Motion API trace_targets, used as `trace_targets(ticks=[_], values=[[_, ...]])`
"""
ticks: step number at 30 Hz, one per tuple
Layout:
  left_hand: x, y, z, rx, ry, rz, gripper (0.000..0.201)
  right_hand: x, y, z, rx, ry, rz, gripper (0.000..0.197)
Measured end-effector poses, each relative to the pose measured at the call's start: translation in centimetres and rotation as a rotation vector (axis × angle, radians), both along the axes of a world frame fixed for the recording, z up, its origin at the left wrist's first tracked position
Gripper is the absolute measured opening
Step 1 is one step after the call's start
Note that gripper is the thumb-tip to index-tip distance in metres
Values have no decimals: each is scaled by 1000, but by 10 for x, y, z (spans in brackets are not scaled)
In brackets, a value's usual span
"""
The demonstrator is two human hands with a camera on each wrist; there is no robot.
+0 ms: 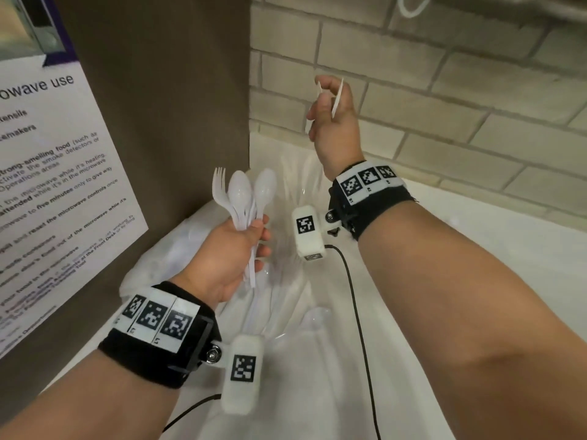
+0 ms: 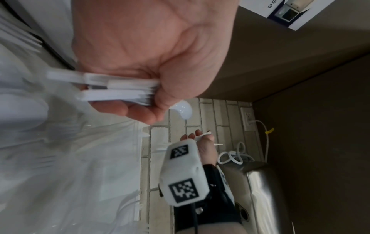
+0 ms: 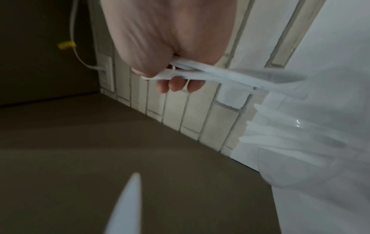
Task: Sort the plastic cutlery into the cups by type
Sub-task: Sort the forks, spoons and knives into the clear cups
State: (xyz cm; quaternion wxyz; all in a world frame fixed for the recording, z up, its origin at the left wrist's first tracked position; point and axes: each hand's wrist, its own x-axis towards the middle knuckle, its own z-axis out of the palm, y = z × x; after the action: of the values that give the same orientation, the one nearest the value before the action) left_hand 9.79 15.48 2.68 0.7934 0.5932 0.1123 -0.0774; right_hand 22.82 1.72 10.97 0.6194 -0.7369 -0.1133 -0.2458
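Your left hand (image 1: pixel 228 258) is closed tight around a bunch of white plastic cutlery (image 1: pixel 244 201). The heads stick up out of your fist: you can see a fork (image 1: pixel 219 185) on the left and two spoons (image 1: pixel 239 193) beside it. In the left wrist view, the flat handle ends (image 2: pixel 118 88) poke out past your curled fingers. Your right hand (image 1: pixel 333 122) is lifted higher, up in front of the brick wall (image 1: pixel 444 90). Its fingers are curled around a few thin white pieces (image 3: pixel 220 74). They look like knives, but they are too blurry to be sure. Under both hands there is a clear, crinkly plastic bag (image 1: pixel 295 300) lying on the white counter (image 1: pixel 492 312), and you can see more white cutlery through it. The cups are hard to make out in all that white and clear plastic, so you cannot tell where they stand. A paper sign (image 1: pixel 47 173) about microwave use hangs on the brown wall (image 1: pixel 158 90) to your left. A black cable (image 1: pixel 359 312) runs down from your right wrist.
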Motion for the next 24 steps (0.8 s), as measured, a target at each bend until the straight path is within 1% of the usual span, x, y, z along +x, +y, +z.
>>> trace_targets(ticks=[4, 8, 10, 12, 15, 16, 17, 18, 21, 23, 24], values=[[4, 4, -4, -13, 7, 23, 16, 27, 6, -24, -63, -23, 11, 29], [8, 6, -6, -9, 10, 51, 16, 31, 8, -39, -89, 24, 16, 28], [9, 6, -8, -15, 9, 50, 16, 33, 7, -49, -83, 118, 44, 25], [8, 6, -9, -17, 15, 50, 16, 35, 5, -56, -48, 249, 67, 25], [7, 5, -10, -18, 26, 58, 15, 37, -2, -56, 66, 423, 78, 42], [7, 3, -9, -15, 27, 57, 15, 36, -5, -52, 106, 436, 88, 47], [6, 2, -8, -15, 27, 54, 15, 33, -7, -46, 115, 433, 87, 48], [6, 0, -7, -18, 25, 45, 15, 28, -10, -40, 101, 412, 72, 44], [3, -7, -3, -41, 5, 5, 15, 7, -18, -20, 57, 315, 43, 22], [1, -14, 0, -54, -16, -28, 15, -19, -22, -10, 15, 294, 107, 8], [0, -17, 2, -59, -31, -50, 15, -33, -23, -6, -26, 297, 151, 7]])
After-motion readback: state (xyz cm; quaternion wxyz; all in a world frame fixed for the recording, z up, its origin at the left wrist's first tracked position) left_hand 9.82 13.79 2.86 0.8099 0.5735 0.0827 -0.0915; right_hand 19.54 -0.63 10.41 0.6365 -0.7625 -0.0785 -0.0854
